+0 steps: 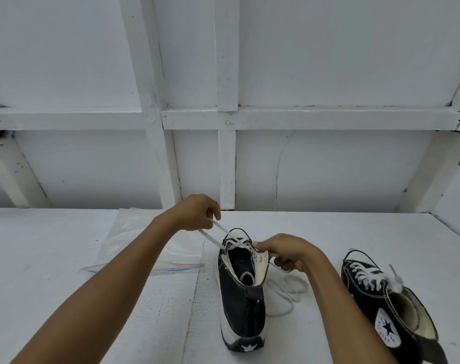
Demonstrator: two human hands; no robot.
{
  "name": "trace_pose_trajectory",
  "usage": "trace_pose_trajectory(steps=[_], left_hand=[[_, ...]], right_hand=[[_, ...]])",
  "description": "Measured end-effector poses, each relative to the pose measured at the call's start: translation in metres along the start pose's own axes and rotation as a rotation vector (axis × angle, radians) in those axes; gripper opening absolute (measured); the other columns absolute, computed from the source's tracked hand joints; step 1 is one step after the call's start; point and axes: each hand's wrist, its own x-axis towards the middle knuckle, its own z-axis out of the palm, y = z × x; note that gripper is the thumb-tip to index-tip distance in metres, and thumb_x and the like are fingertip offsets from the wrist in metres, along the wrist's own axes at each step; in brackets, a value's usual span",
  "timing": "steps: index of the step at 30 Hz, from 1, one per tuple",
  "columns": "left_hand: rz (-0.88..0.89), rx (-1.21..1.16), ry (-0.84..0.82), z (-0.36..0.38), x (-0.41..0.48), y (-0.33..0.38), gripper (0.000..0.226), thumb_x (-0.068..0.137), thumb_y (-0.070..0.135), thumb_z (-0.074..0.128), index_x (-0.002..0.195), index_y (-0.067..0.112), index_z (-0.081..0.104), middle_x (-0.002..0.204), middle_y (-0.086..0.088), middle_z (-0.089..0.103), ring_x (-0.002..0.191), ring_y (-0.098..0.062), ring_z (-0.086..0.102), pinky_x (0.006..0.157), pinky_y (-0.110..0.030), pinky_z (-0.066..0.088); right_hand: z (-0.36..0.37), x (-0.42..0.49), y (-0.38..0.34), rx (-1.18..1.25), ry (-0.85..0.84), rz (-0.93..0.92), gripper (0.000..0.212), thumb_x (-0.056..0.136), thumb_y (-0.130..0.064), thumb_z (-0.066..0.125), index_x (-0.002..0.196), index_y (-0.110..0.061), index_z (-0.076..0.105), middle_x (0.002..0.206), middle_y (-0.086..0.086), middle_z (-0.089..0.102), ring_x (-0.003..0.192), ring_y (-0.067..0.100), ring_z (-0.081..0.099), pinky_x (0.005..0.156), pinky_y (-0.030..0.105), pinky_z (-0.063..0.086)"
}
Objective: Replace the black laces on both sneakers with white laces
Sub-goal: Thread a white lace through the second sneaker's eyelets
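My left hand (197, 212) pinches flat white lace (213, 236) taut; right hand (286, 252) pinches its other end beside the black canvas sneaker (243, 292), rubber heel toward me.

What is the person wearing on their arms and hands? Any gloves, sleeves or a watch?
Nothing that shows. The left hand and the right hand have no gloves, and no rings can be seen. The left forearm and the right forearm are bare right to the picture's edge: no sleeves, no watch, no bracelet.
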Motion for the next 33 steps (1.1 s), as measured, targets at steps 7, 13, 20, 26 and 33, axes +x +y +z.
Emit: trace_pose_trajectory(steps=[7, 13, 20, 26, 33], left_hand=[[-0.185, -0.634, 0.115, 0.012, -0.003, 0.004, 0.024, 0.098, 0.020, 0.055, 0.085, 0.004, 0.067, 0.081, -0.012, 0.073, 0.080, -0.025, 0.070, 0.078, -0.040, 0.059], [-0.160, -0.602, -0.115, 0.013, -0.004, 0.015, 0.015, 0.095, 0.015, 0.059, 0.083, 0.007, 0.064, 0.064, -0.004, 0.051, 0.052, -0.017, 0.045, 0.051, -0.028, 0.047], [-0.008, 0.034, -0.252, 0.038, -0.003, 0.009, 0.009, 0.080, 0.012, 0.074, 0.086, 0.016, 0.070, 0.086, 0.000, 0.068, 0.067, -0.008, 0.052, 0.064, -0.024, 0.043], [-0.011, -0.096, -0.206, 0.043, -0.010, -0.001, 0.013, 0.089, 0.021, 0.067, 0.078, 0.016, 0.073, 0.063, 0.012, 0.059, 0.060, -0.006, 0.046, 0.058, -0.022, 0.035], [-0.300, -0.431, -0.264, 0.054, -0.019, -0.005, 0.035, 0.089, 0.019, 0.060, 0.054, 0.016, 0.058, 0.052, 0.005, 0.055, 0.054, -0.011, 0.045, 0.058, -0.023, 0.036]], right_hand=[[-0.010, 0.001, 0.002, 0.462, 0.067, -0.135, 0.025, 0.100, -0.014, 0.049, 0.076, -0.011, 0.054, 0.082, 0.006, 0.069, 0.058, 0.012, 0.052, 0.037, 0.018, 0.029], [0.000, -0.014, -0.005, -0.007, -0.006, -0.085, 0.014, 0.095, -0.017, 0.061, 0.083, -0.010, 0.062, 0.055, -0.008, 0.057, 0.050, 0.010, 0.029, 0.041, 0.018, 0.019], [0.005, -0.016, -0.006, -0.051, 0.024, -0.098, 0.010, 0.092, -0.004, 0.055, 0.097, -0.004, 0.064, 0.039, -0.012, 0.049, 0.047, 0.009, 0.030, 0.046, 0.021, 0.018], [0.005, -0.008, -0.002, -0.015, 0.026, -0.089, 0.007, 0.092, -0.005, 0.057, 0.092, -0.005, 0.064, 0.042, -0.010, 0.050, 0.046, 0.009, 0.034, 0.045, 0.021, 0.018], [0.002, 0.000, 0.005, -0.026, 0.002, -0.074, 0.007, 0.086, -0.005, 0.059, 0.091, -0.006, 0.065, 0.059, 0.000, 0.049, 0.048, 0.010, 0.036, 0.046, 0.021, 0.020]])
